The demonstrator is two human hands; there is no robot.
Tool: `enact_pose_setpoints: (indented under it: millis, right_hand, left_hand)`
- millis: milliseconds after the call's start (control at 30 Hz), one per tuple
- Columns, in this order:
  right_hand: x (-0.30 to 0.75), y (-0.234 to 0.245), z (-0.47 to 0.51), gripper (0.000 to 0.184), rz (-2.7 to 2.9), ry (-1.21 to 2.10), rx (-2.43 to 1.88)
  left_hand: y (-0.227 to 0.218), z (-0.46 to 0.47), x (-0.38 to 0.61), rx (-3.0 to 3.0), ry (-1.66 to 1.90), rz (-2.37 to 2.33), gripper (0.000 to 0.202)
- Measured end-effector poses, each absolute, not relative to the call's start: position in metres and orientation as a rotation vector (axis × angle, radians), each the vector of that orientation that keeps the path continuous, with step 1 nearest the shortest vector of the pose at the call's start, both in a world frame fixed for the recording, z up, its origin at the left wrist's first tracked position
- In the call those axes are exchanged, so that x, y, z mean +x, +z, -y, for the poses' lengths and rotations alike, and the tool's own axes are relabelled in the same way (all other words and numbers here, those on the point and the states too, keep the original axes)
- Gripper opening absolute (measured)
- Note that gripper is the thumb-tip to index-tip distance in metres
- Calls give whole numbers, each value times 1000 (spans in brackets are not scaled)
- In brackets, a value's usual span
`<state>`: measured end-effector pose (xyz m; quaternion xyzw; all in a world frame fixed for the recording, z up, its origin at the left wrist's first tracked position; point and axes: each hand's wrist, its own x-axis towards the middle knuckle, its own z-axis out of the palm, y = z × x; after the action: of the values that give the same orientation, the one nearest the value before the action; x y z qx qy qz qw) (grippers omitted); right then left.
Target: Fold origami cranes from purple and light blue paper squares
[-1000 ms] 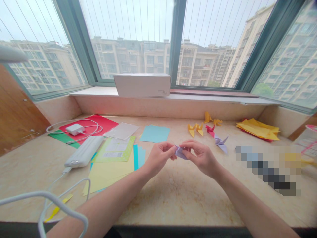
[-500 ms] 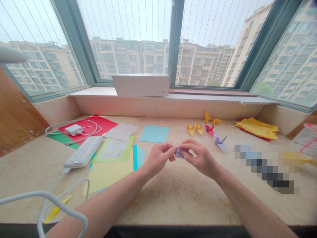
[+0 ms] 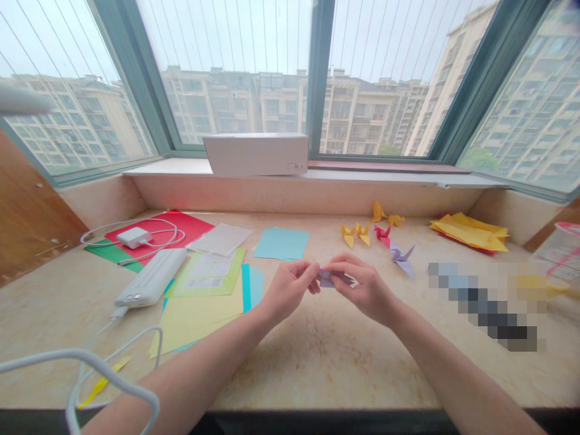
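Between my hands is a small piece of folded purple paper [image 3: 327, 281], partly covered by my fingers. My left hand [image 3: 292, 287] pinches its left end between thumb and forefinger. On the other side, my right hand [image 3: 362, 281] grips it with thumb and fingertips. Behind and to the right stands a finished purple paper crane [image 3: 401, 258], beside a red paper crane [image 3: 383, 235]. Several yellow paper cranes [image 3: 348, 235] are grouped close by. A stack of light blue paper squares [image 3: 281, 243] lies just beyond my left hand.
Yellow sheets [image 3: 469, 231] lie at the back right. On the left are a white power bank [image 3: 151, 278], a charger [image 3: 134, 237] with cable, red paper [image 3: 193, 226] and pale yellow paper [image 3: 199, 320]. A white cable [image 3: 113, 374] loops near my left forearm. A white box [image 3: 256, 156] stands on the sill.
My fingers have shifted very slightly on the purple paper, and a little more of its right tip shows. Everything else stays in place, apart from a slight camera shift.
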<state>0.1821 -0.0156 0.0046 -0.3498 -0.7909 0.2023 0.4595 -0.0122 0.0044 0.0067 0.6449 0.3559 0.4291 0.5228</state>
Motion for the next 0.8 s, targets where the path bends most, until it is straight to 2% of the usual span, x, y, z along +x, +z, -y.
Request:
enact_pose_setpoints:
  millis: [300,500,633,800]
  right_hand:
    - [182,5,14,16,1827,718,-917]
    - [186,3,12,37,1736,944,-870]
    - [188,3,7,39,1615,876,-898]
    - [189,4,4,31,1562,748,-855]
  left_hand:
    - [9,-2,-14,1623,1062,-854,35]
    - [11,-1,-15,1636,991,-792,31]
    - [8,-3,-15,1619,1024,-791,29]
    - [6,-4,-12,1565,1059,-716,28]
